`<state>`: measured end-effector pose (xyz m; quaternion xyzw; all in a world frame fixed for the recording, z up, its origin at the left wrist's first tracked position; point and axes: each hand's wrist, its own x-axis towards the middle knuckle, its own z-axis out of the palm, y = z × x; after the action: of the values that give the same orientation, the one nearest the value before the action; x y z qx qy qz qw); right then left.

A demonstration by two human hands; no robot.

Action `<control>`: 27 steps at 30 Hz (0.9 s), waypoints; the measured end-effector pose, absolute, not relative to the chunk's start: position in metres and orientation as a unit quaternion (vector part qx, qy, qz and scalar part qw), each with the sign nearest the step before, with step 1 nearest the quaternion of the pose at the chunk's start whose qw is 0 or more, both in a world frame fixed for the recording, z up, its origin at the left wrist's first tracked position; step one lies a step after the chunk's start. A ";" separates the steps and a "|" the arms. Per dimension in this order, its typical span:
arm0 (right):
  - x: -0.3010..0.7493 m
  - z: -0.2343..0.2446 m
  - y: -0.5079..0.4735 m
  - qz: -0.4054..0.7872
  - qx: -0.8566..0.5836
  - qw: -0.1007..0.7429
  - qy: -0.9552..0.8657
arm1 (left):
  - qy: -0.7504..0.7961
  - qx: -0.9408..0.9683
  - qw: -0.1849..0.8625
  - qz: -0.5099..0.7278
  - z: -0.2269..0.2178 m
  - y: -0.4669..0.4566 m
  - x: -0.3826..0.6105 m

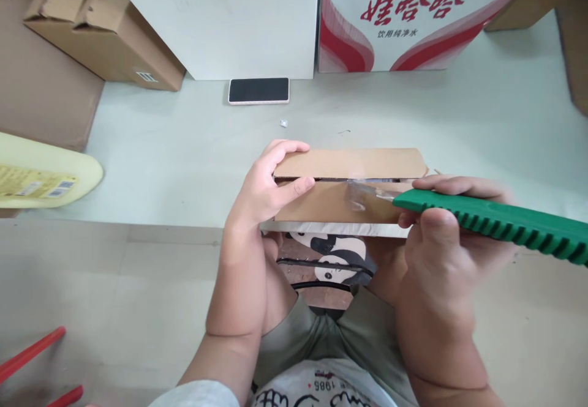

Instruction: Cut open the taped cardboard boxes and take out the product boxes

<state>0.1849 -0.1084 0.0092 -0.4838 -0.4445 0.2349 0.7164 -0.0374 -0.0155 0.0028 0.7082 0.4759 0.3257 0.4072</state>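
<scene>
A small brown cardboard box (351,163) lies at the table's front edge, with a gap between its two top flaps. Clear tape (356,196) shows near the middle of that seam. My left hand (271,180) grips the box's left end, thumb on the near flap and fingers over the far one. In my right hand (452,229) is a green utility knife (496,217), its handle pointing right. The blade (384,195) points left over the near flap by the tape; whether it touches the cardboard I cannot tell.
Behind the box lie a phone (258,90) and a tiny white piece (283,123). White cartons (390,21) and brown boxes (133,46) line the back. A yellow bottle (46,171) is at the left. Red legs (32,355) show on the floor.
</scene>
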 end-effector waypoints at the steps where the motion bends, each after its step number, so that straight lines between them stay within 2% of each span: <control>1: 0.184 0.009 -0.109 0.236 -0.489 0.715 -0.440 | 0.478 0.707 0.408 0.325 0.003 -0.016 -0.038; 19: 0.184 0.005 -0.113 0.259 -0.542 0.655 -0.458 | 0.470 0.709 0.413 0.325 0.003 -0.016 -0.039; 27: 0.181 0.010 -0.114 0.258 -0.548 0.659 -0.446 | 0.469 0.706 0.418 0.326 0.004 -0.016 -0.039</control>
<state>0.1810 -0.1141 0.0098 -0.5482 -0.4457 0.2576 0.6592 -0.0393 -0.0156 0.0039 0.7064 0.4689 0.3260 0.4181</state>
